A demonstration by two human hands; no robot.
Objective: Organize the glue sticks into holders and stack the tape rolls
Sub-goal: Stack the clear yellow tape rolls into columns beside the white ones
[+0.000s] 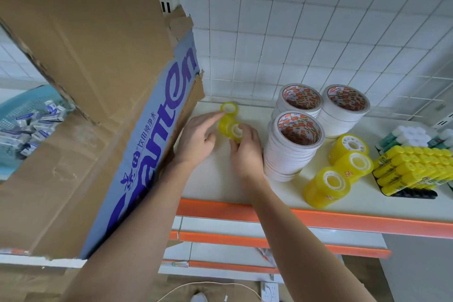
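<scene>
Item: small yellow tape rolls [231,125], shelf [367,201] rear-left corner; your right hand [245,152] pinches the top roll's rim, your left hand [196,137] is open, forefinger on the roll at 12 o'clock. Risk: the narrow stack could topple if nudged. Adjacent: cardboard box [98,105] crowds 9 o'clock; white tape stacks [294,144] at 3 o'clock; glue sticks [414,169] farther right in their holder.

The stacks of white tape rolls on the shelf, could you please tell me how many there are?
3: one front stack beside the right hand, one behind it, one back right. None seems hidden.
</scene>
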